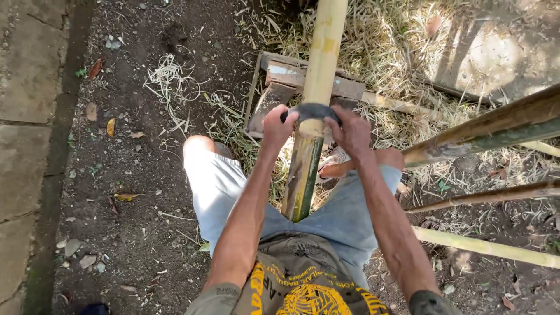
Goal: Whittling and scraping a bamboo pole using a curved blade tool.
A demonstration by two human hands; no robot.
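A long bamboo pole (322,64) runs from between my knees up over a wooden stand (280,87). Its far part is pale yellow and scraped; the near part (300,181) is still green and dark. A curved dark blade (312,111) lies across the pole. My left hand (276,123) grips the blade's left end and my right hand (353,129) grips its right end. Both fists are closed around it, on either side of the pole. I am seated in light denim shorts with the pole between my legs.
More bamboo poles (496,125) lie at the right, some green-brown, one pale (484,248). Dry shavings and straw (402,52) cover the ground beyond the stand. Dark soil with dead leaves is at the left, bordered by stone paving (26,116).
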